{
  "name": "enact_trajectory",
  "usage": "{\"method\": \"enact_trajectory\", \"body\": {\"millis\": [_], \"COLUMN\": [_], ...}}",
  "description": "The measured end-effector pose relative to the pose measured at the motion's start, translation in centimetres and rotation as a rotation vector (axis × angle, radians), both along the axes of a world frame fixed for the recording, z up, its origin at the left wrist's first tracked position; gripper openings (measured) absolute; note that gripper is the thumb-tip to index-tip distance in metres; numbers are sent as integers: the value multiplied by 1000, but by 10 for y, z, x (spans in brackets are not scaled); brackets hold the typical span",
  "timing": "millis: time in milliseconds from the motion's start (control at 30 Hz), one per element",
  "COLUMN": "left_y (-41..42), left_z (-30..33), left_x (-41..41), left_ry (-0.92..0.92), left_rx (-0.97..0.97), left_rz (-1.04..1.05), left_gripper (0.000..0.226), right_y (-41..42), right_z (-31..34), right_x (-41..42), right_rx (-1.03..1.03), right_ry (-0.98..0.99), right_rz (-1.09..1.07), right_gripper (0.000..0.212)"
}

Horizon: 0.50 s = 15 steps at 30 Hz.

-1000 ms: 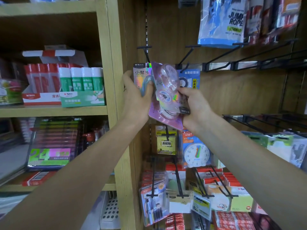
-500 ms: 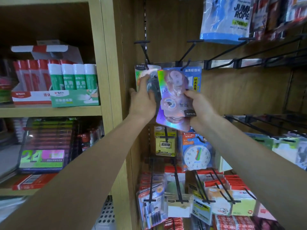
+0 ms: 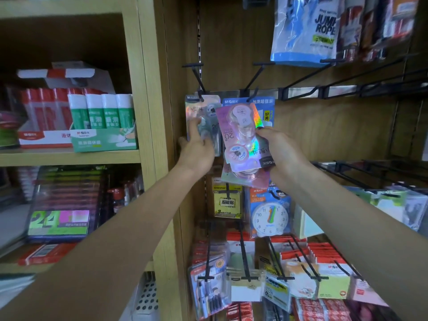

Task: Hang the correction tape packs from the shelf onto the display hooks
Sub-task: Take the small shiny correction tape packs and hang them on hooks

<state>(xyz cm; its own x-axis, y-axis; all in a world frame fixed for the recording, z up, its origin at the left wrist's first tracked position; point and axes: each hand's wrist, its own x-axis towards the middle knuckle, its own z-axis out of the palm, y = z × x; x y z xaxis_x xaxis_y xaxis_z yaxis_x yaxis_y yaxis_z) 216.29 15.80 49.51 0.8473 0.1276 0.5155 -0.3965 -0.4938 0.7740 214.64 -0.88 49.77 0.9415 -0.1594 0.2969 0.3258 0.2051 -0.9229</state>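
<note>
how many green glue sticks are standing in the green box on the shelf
4, upright in a row in the green box: at and. More may be hidden behind them.

hands in view: 2, a left hand [image 3: 196, 150] and a right hand [image 3: 281, 150].
correction tape packs: 1 hanging pack [image 3: 202, 112] under the left hand; the held packs [image 3: 240, 137] in the right hand number at least 2, exact count not readable where they overlap.
blue carded pack [image 3: 266, 105] behind them: 1.
green glue sticks [image 3: 100, 112] upright in the open box on the shelf: 4.
toy clock [image 3: 269, 218]: 1.
jump rope bag [image 3: 305, 31] with readable lettering: 1.
red glue sticks [image 3: 44, 107]: blurred, not counted.
</note>
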Motion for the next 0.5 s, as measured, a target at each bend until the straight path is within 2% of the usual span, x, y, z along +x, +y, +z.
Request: {"method": "enact_trajectory", "body": {"millis": [133, 200, 267, 300, 367, 433, 500], "left_y": [6, 9, 14, 17, 22, 27, 32], "left_z": [-5, -3, 1, 4, 11, 17, 20], "left_x": [-27, -40, -51, -55, -66, -73, -77], "left_ry": [-26, -62, -97, -95, -65, -42, -53], "left_rx": [33, 18, -68, -142, -271, -244, -215], "left_rz": [-56, -95, -112, -118, -170, -193, -177], "left_gripper": [52, 48, 37, 29, 22, 40, 38], "right_y": [1, 3, 3, 3, 6, 9, 12], "right_z": [3, 6, 10, 10, 12, 13, 12], "right_x": [-10, -19, -25, -26, -34, -42, -47], "right_rx": [-65, -137, -202, -231, -274, -317, -365], "right_ry": [25, 29, 20, 9, -22, -44, -71], "right_rz": [17, 29, 47, 65, 104, 133, 150], "right_gripper": [33, 32, 41, 39, 19, 12, 9]}}
